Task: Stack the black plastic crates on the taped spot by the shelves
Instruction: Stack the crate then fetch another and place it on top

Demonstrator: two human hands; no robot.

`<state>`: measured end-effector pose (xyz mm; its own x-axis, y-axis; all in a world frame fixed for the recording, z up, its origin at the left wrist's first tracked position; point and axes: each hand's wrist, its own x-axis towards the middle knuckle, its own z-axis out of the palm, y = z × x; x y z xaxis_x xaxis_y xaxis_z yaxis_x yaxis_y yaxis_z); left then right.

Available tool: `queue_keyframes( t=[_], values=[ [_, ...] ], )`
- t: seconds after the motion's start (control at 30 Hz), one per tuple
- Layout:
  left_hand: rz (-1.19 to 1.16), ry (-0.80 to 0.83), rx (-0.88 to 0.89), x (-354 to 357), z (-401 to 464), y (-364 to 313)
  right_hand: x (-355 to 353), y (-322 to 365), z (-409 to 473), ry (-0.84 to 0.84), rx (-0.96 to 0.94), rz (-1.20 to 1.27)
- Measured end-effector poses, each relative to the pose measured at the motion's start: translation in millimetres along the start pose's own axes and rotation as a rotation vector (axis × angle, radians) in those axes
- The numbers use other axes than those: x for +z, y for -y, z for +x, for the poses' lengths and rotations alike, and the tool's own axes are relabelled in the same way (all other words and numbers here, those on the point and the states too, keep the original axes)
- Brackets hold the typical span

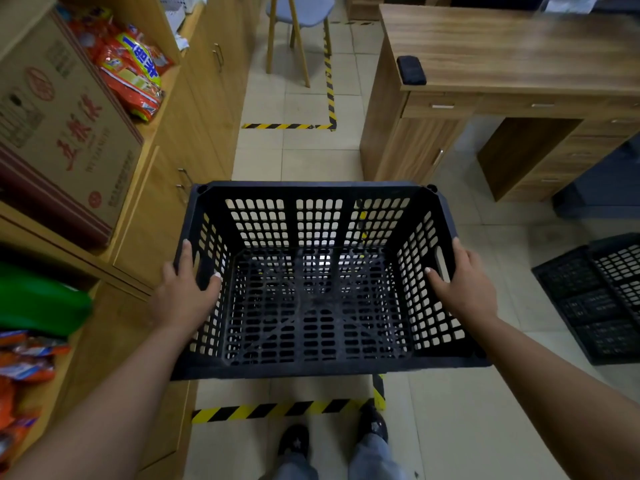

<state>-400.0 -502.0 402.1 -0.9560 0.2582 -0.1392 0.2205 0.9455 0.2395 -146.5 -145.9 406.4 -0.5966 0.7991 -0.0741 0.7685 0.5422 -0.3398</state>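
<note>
At far left stand the shelves [114, 188], wooden units carrying a large cardboard box [59, 126] and red snack packets [135, 74]. Just beside them, the left hand [187, 292] is clamped on the left wall of a black crate [315, 370], thumb inside and fingers over the rim. The crate is empty, upright, and held clear of the floor, in front of the person and above the tiled aisle. Beneath and around it runs yellow-and-black floor tape [277, 410], one strip just short of the person's shoes [332, 434] and another farther up the aisle, which together appear to mark the taped spot alongside the shelves. The right hand [464, 285] grips the crate's right wall in the same manner, so both hands are well apart and closed on the crate. To the right stands a wooden bench [512, 53]. At far right, more crates [595, 299] lie on the floor, awaiting collection. Assessment: no crate is visible on the spot yet; this appears to be the first, and lowering it and fetching the remainder are outstanding.
</note>
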Motion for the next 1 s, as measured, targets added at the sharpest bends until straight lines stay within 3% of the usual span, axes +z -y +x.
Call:
queue_keyframes(
  t=[0.43,1.0],
  values=[
    [0.132,0.050,0.197,-2.7,-47.2,19.9,-8.1,-24.8,-105.7,0.091,-0.124,-0.094],
    [0.181,0.088,0.154,-0.2,-73.2,16.8,-10.0,-26.1,-112.9,0.199,-0.202,-0.258]
  ],
)
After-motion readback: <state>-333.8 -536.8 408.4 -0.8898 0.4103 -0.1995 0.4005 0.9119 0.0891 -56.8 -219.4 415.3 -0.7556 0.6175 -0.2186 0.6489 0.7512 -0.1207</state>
